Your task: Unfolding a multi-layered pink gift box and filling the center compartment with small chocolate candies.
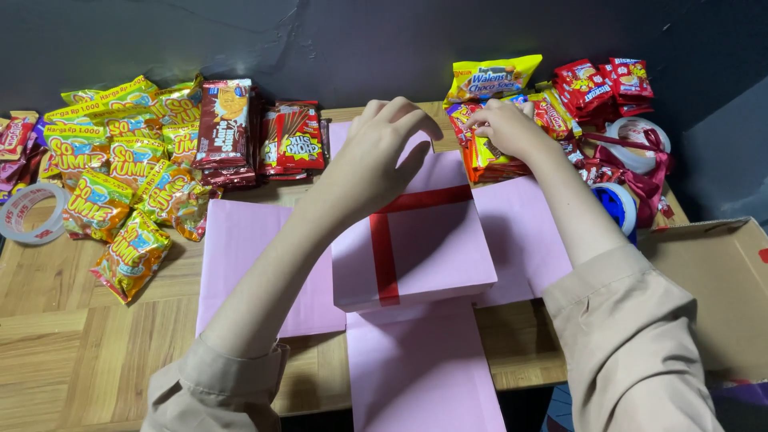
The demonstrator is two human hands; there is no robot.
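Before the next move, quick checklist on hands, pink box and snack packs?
1. Left hand steadying pink box: ok, fingers rest on its far top edge.
2. Right hand on a snack: ok, fingers touch the orange packets; firm grip cannot tell.
3. Red ribbon cross flat on the lid: ok where visible; the crossing is under the left hand.
4. Box centred on the unfolded pink flaps: ok, flaps lie flat on all four sides.
5. Tape rolls in reach: ok, clear roll at left, blue roll at right.
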